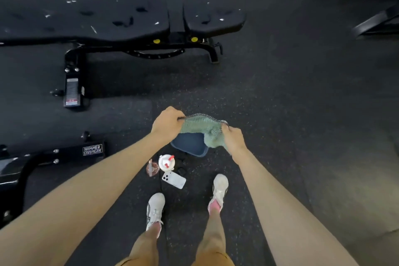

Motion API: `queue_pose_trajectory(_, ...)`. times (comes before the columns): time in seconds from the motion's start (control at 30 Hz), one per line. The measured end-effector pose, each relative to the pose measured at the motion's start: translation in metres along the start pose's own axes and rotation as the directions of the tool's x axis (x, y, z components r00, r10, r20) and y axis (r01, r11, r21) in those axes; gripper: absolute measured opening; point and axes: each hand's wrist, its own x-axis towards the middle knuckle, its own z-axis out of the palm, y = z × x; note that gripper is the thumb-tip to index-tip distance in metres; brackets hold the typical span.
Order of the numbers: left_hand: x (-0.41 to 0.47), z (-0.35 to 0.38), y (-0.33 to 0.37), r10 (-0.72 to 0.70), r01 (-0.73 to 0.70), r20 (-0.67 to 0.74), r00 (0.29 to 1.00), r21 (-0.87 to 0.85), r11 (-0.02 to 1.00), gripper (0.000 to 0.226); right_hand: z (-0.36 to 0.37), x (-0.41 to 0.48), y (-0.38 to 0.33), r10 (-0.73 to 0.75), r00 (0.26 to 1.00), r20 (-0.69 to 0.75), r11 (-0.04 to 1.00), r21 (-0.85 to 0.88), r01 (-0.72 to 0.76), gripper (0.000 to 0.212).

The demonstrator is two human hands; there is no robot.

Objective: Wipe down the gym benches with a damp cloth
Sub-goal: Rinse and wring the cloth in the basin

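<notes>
A green cloth [201, 130] hangs stretched between both my hands above a dark blue basin [190, 143] on the floor. My left hand [167, 123] pinches its left edge and my right hand [233, 138] grips its right edge. A black padded gym bench [108, 21] lies flat across the upper left, its pads torn in spots. Part of a second bench frame [54, 155] with a white label sits at the left edge.
On the floor by my feet stand a white lidded cup [166, 162], a white phone [173, 179] and a small clear item [152, 168]. More black equipment frames [375, 21] are at the upper right. Dark rubber flooring [302, 103] spreads to the right.
</notes>
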Motion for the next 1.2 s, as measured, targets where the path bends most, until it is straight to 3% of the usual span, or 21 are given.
queue_pose_trajectory(0.13, 0.037, 0.044, -0.023, -0.158, 0.148, -0.096, 0.983, -0.102, 0.984, 0.024, 0.014, 0.065, 0.016, -0.006, 0.994, 0.110, 0.995, -0.100, 0.018, 0.037)
queue_pose_trajectory(0.3, 0.092, 0.108, -0.056, -0.351, 0.319, -0.113, 0.930, -0.231, 0.919, 0.028, 0.042, 0.146, 0.049, 0.031, 0.988, 0.151, 0.992, -0.124, -0.012, 0.035)
queue_pose_trajectory(0.57, 0.175, 0.244, -0.167, -0.420, 0.416, 0.010, 0.907, -0.162, 0.895, 0.024, 0.131, 0.272, 0.153, 0.112, 0.988, 0.108, 0.990, -0.103, -0.101, 0.037)
queue_pose_trajectory(0.7, 0.211, 0.296, -0.222, -0.419, 0.425, 0.072, 0.905, -0.185, 0.886, 0.021, 0.171, 0.326, 0.200, 0.242, 0.961, 0.134, 0.970, -0.024, -0.241, 0.039)
queue_pose_trajectory(0.87, 0.257, 0.350, -0.277, -0.418, 0.449, 0.182, 0.890, -0.187, 0.874, 0.019, 0.203, 0.381, 0.244, 0.297, 0.935, 0.192, 0.935, 0.142, -0.326, 0.015)
queue_pose_trajectory(0.97, 0.276, 0.370, -0.291, -0.402, 0.424, 0.172, 0.899, -0.120, 0.897, 0.021, 0.220, 0.405, 0.263, 0.271, 0.947, 0.171, 0.951, 0.106, -0.291, 0.024)
queue_pose_trajectory(1.03, 0.289, 0.380, -0.292, -0.364, 0.368, 0.191, 0.912, 0.014, 0.930, 0.020, 0.226, 0.418, 0.272, 0.266, 0.952, 0.151, 0.959, 0.062, -0.278, 0.036)
queue_pose_trajectory(1.2, 0.319, 0.404, -0.294, -0.274, 0.222, 0.294, 0.916, 0.199, 0.955, 0.027, 0.242, 0.441, 0.290, 0.268, 0.934, 0.236, 0.963, -0.076, -0.257, 0.042)
